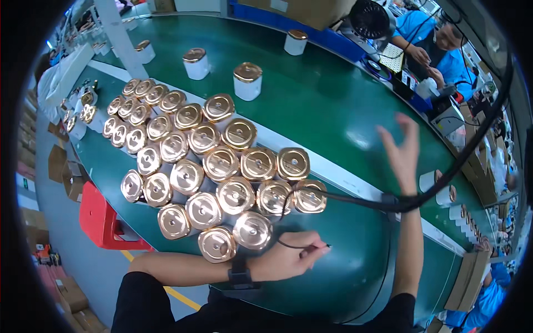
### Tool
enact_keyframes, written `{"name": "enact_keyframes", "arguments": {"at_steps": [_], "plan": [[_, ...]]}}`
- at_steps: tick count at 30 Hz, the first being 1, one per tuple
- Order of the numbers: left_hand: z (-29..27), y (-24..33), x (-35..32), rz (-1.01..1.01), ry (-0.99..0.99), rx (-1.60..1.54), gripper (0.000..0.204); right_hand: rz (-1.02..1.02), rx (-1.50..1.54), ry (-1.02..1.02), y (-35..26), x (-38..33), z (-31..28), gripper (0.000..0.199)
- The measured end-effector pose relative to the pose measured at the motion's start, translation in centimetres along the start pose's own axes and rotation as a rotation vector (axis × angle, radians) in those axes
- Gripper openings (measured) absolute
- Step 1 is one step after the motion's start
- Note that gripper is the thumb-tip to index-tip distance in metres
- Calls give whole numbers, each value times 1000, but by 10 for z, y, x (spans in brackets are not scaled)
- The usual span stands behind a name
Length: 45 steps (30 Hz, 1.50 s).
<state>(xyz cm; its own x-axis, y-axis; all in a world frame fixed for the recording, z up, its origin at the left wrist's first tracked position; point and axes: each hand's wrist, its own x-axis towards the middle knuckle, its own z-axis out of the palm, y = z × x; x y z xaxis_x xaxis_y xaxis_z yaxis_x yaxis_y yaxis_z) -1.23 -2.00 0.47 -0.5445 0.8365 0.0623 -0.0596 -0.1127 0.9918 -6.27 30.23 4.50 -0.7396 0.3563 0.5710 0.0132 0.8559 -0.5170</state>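
My left hand (287, 256), with a dark band on its wrist, is closed in a pinch on the end of a thin black cable (294, 246). The tip pokes out past the fingertips. Right beside it stand many white containers topped with shiny copper-gold caps (252, 230), packed in rows on the green table. Out over the green conveyor belt, my right hand (404, 147) is stretched forward with the fingers apart and nothing in them. Past that hand, on the right, more white pieces with copper ends (446, 194) sit on the belt.
Single capped containers (247, 81) stand apart on the far belt (322, 83). A thick black cable (444, 180) hangs across the right side. A red stool (99, 216) is at the left table edge. Co-workers in blue (458, 69) sit beyond the belt; a cardboard box (469, 280) is at right.
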Motion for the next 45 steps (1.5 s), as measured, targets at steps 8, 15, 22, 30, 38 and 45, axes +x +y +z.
{"name": "enact_keyframes", "arguments": {"at_steps": [8, 15, 22, 30, 38, 45], "plan": [[10, 1, 5, 87, 94, 49, 14, -73, 323, -782, -108, 99, 195, 96], [7, 6, 4, 123, 74, 57, 13, 270, 764, -684, -51, 70, 145, 59], [-1, 8, 5, 141, 64, 92, 8, 628, 1402, -374, -69, -85, 27, 66], [4, 8, 9, 241, 143, 79, 16, 580, 1266, -410, -101, -142, 5, 57], [-1, 5, 5, 234, 116, 275, 16, 417, 985, -341, -106, -155, 1, 59], [-3, 6, 4, 178, 106, 203, 14, 392, 906, -298, -112, -154, 4, 56]]}}
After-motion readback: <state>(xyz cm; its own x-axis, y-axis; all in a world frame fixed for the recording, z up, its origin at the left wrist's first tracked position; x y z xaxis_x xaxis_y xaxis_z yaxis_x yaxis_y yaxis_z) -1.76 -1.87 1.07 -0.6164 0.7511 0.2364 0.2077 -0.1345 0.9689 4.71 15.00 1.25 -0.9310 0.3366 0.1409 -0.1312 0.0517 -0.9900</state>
